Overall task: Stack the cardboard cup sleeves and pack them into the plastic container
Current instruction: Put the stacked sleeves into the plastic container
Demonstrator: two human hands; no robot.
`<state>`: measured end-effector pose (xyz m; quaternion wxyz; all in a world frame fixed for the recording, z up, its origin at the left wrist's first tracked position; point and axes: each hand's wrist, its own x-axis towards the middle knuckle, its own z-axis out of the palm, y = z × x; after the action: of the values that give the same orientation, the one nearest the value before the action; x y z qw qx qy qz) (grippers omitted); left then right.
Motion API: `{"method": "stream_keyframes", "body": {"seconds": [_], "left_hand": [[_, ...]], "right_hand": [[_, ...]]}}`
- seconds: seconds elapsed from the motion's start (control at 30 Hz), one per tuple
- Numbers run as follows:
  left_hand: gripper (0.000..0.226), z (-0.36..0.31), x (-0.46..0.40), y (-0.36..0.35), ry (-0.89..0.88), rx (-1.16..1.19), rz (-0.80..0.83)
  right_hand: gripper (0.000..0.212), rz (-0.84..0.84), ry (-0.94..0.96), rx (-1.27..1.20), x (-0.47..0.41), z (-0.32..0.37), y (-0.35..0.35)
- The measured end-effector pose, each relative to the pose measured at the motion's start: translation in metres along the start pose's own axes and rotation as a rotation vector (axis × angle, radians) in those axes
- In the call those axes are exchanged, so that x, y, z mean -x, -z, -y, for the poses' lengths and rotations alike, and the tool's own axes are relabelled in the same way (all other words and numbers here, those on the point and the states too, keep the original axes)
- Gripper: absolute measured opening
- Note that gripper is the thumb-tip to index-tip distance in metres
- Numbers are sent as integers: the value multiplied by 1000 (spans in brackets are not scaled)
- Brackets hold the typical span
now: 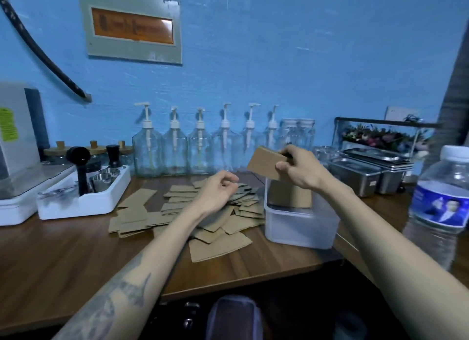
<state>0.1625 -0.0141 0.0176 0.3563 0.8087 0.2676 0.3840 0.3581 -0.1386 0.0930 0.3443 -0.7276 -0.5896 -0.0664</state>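
Blue painted wall backed a wooden counter, with a row of pump bottles standing along its far edge at twelve o'clock. At the centre of the counter lay a loose heap of flat cardboard cup sleeves, fanned and overlapping, plainly not yet sorted. Just beside the heap, at three o'clock of it, stood the plastic container, already holding some sleeves upright against its far wall. The right hand hovered above the container, pinching a small stack of sleeves between thumb and fingers. The left hand hung over the heap with its fingers loosely curled; whether they held anything could not be told. By my judgement the job stood well short of half done: most sleeves remained on the counter to be gathered and packed.
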Motion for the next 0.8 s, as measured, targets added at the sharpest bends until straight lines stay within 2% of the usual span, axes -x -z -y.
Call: {"method": "stream_keyframes", "body": {"seconds": [0.1, 0.23, 0.4, 0.5, 0.63, 0.8], "left_hand": [[16, -1, -10, -22, 33, 42, 30], [9, -4, -26, -45, 64, 59, 43], [31, -4, -39, -74, 91, 60, 72], [24, 0, -40, -80, 99, 93, 85], [20, 5, -41, -80, 78, 142, 105], [25, 4, -39, -81, 28, 128, 92]], "right_hand": [[21, 13, -50, 32, 7, -24, 6], [16, 84, -97, 190, 12, -50, 4], [28, 216, -141, 266, 8, -71, -8], [32, 262, -150, 324, 2, -76, -15], [25, 286, -122, 338, -8, -78, -19], [33, 257, -104, 329, -17, -83, -20]]}}
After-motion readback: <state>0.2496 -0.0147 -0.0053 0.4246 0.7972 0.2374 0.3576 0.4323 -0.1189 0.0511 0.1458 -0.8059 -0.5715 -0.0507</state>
